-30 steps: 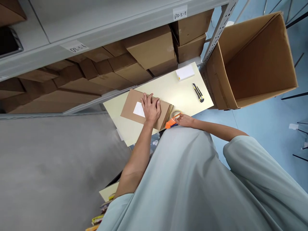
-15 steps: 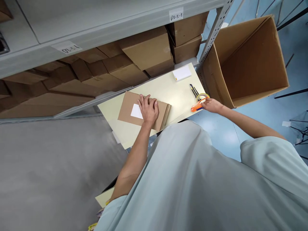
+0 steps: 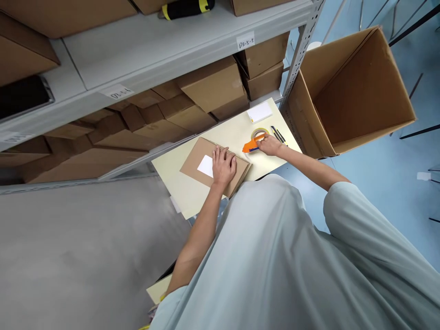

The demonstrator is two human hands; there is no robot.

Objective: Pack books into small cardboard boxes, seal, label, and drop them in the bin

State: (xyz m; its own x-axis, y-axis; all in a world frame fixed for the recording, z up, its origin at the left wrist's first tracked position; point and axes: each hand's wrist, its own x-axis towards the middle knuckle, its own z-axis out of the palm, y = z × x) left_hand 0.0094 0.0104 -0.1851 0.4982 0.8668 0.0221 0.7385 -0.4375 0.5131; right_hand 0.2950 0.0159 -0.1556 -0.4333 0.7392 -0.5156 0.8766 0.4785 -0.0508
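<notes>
A flat brown cardboard box (image 3: 195, 158) with a white label (image 3: 205, 165) lies on the cream tabletop (image 3: 172, 178). My left hand (image 3: 223, 166) rests on the box's top, fingers stretched out and pressing on it beside the label. To the right of the box, my right hand (image 3: 270, 144) is closed round an orange tape dispenser (image 3: 250, 145) with a roll of tape (image 3: 257, 132) on it. The dispenser's front end points left, near the box's right edge. Dark cutter knives (image 3: 278, 134) lie just beyond my right hand.
A white pad (image 3: 259, 112) lies at the table's back. Behind it, a grey metal shelf (image 3: 192, 59) holds many brown boxes (image 3: 213, 87). A large open carton (image 3: 312, 123) stands at the right. On the upper shelf lies a black-and-yellow tool (image 3: 187, 8).
My right hand has brought the tape dispenser left from the table's right edge toward the box. The left hand stays on the box. The view has shifted slightly, showing more of the upper shelf.
</notes>
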